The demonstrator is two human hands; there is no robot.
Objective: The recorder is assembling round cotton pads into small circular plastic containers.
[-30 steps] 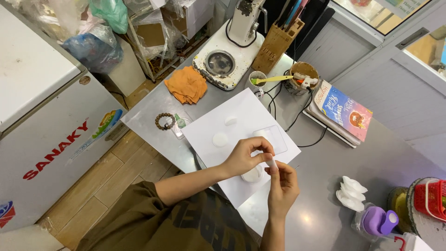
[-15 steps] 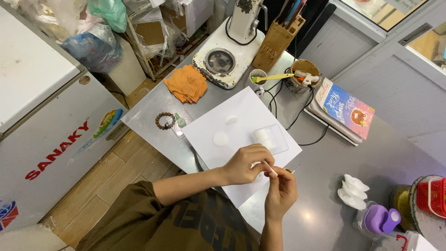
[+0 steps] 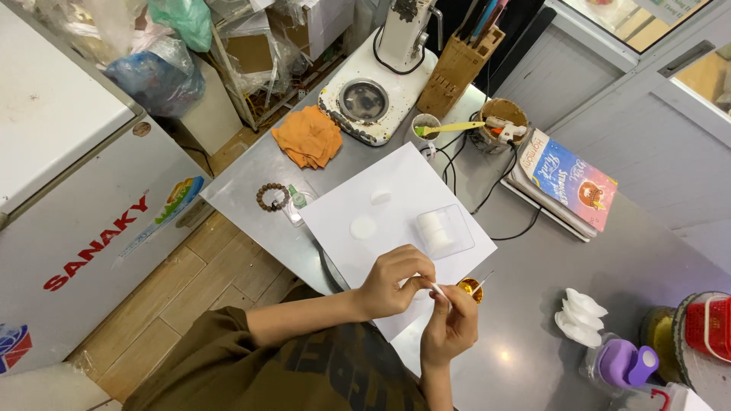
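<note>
My left hand [image 3: 396, 280] and my right hand [image 3: 451, 323] meet over the near edge of a large white sheet of paper [image 3: 392, 209] on the grey counter [image 3: 533, 274]. Both pinch a small white thing [image 3: 437, 290] between their fingertips. Just right of my right hand sits a small gold foil cup [image 3: 470, 289] with a thin stick in it. On the paper lie a round white pad [image 3: 363, 227], a small white piece [image 3: 380, 197] and a clear plastic box [image 3: 444, 230] with white pads inside.
A bead bracelet [image 3: 272, 196], an orange cloth [image 3: 308, 137], a white machine base [image 3: 373, 95], a knife block [image 3: 449, 76], cups, cables and a book [image 3: 567, 179] stand farther back. White moulded pieces [image 3: 579, 316] and a purple bottle [image 3: 623, 363] sit at right. A white chest freezer [image 3: 68, 175] stands at left.
My hands have drawn nearer to me and to the right, off the middle of the paper. The clear box is uncovered and the gold cup shows beside my right hand.
</note>
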